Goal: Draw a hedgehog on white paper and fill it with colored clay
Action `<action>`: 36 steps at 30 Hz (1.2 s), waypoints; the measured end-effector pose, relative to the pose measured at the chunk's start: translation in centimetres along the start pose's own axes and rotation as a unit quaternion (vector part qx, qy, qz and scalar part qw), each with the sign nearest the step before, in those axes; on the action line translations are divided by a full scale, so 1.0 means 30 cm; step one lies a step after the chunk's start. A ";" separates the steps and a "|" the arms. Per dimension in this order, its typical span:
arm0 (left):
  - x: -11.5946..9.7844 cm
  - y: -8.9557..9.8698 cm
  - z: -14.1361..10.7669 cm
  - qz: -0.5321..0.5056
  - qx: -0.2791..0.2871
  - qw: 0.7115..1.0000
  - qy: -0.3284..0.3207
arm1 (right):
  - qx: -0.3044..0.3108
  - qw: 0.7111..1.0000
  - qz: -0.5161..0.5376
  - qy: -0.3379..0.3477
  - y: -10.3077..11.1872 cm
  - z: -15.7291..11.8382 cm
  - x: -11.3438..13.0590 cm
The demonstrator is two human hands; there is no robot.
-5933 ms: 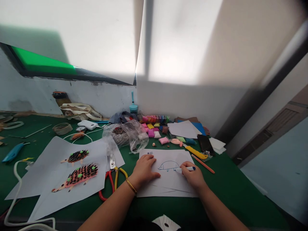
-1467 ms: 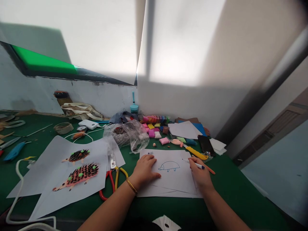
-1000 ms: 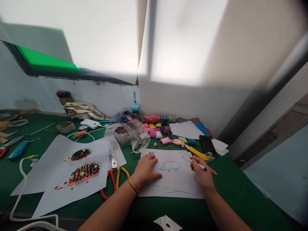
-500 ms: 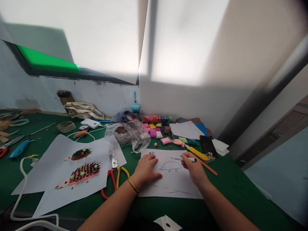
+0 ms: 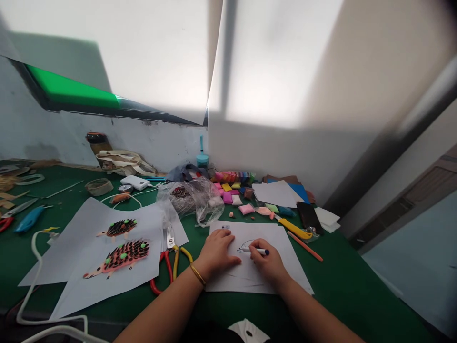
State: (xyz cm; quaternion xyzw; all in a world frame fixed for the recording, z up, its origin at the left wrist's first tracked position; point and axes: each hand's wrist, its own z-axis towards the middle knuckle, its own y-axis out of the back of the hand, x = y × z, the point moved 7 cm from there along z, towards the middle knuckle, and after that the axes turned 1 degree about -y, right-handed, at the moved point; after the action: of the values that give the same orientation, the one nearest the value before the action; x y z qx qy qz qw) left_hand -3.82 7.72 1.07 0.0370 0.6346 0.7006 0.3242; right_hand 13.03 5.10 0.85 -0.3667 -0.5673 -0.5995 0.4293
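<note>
In the head view, the pen (image 5: 262, 251) is now pointing at the snout end of the blue outline (image 5: 246, 241), having moved there from above its back, so the front of the drawing is getting the attention. The right hand (image 5: 267, 263) is pinching the smooth white barrel; the left hand (image 5: 216, 251), apart from it, is lying spread at the sheet's nine o'clock. The thin, flat paper sheet (image 5: 293, 259) is lying before the person. At ten o'clock, a crinkled clear bag (image 5: 203, 200) is slumping; at nine, spiky figures (image 5: 124, 257) are showing rounded green blobs.
</note>
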 end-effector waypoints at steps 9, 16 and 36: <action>0.001 -0.003 0.003 0.004 0.002 1.000 0.002 | 0.020 1.000 0.011 0.002 -0.014 -0.005 0.010; 0.003 -0.003 0.003 0.003 0.004 1.000 0.007 | 0.030 1.000 0.003 -0.008 -0.019 -0.001 -0.005; 0.003 -0.005 0.006 0.007 0.001 1.000 -0.001 | 0.026 0.999 0.001 -0.018 -0.023 0.002 -0.019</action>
State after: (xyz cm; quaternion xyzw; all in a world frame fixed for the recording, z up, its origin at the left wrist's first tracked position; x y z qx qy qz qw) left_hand -3.75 7.90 0.95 0.0421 0.6348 0.7020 0.3201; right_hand 12.60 5.21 0.08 -0.3661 -0.5903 -0.5775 0.4291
